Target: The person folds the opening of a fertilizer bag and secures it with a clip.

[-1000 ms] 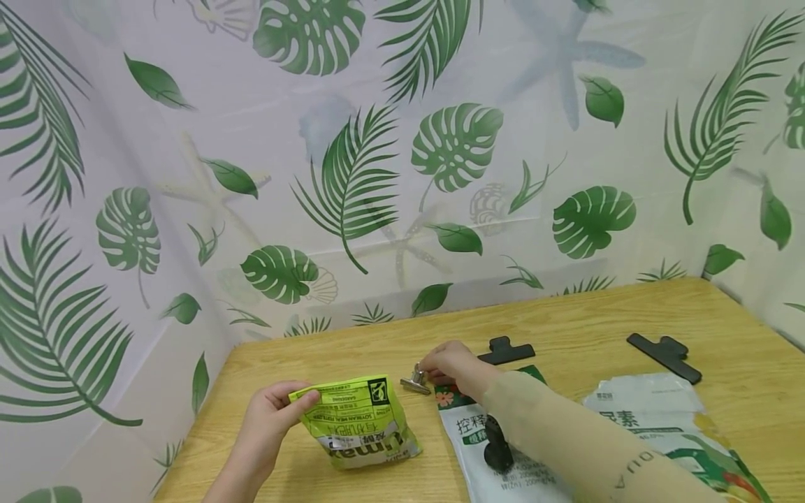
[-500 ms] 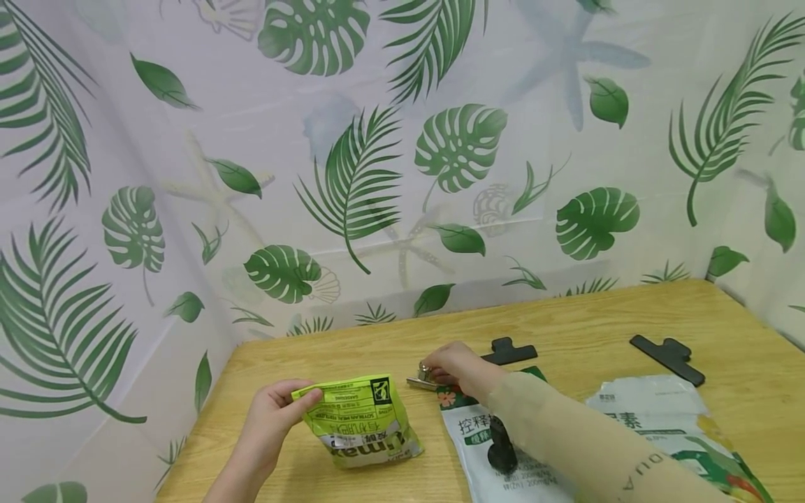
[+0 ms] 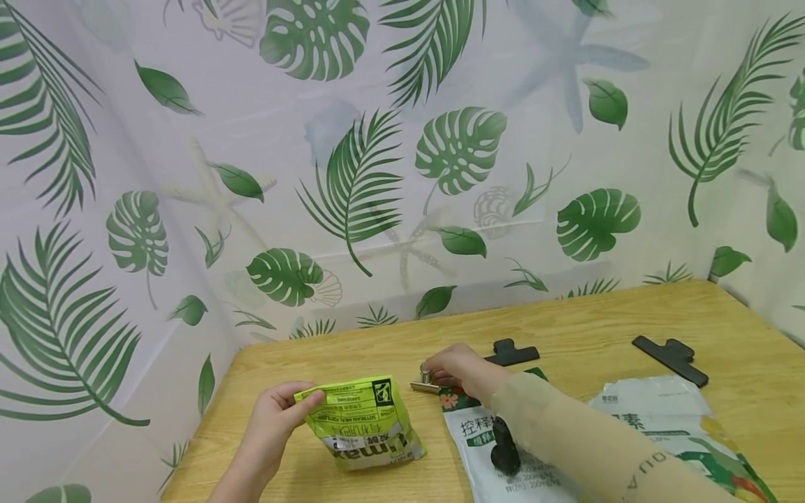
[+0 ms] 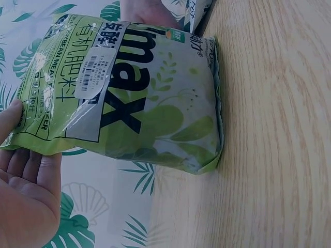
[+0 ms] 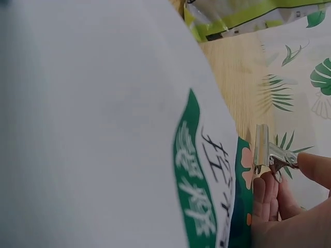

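My left hand (image 3: 267,426) pinches the top left corner of a green fertilizer bag (image 3: 361,426), thumb in front and fingers behind. In the left wrist view the fertilizer bag (image 4: 170,108) stands upright, its lower edge against the table. My right hand (image 3: 464,372) holds a silver metal bulldog clip (image 3: 425,381). The right wrist view shows the thumb on one handle of the clip (image 5: 262,150) and fingers on the other side. Right beside this hand lies the far end of a white fertilizer bag (image 3: 472,436), partly hidden under the right sleeve (image 3: 566,426).
On the wooden table (image 3: 352,353), a black bag clip (image 3: 512,353) lies behind the right hand. Another black clip (image 3: 671,359) is farther right, beyond a second white bag (image 3: 654,405). A leaf-patterned cloth (image 3: 377,209) covers the walls behind the table.
The right hand has taken the metal clip into a closer grip and turned it slightly. The left hand and green bag have hardly moved; the view has shifted a little.
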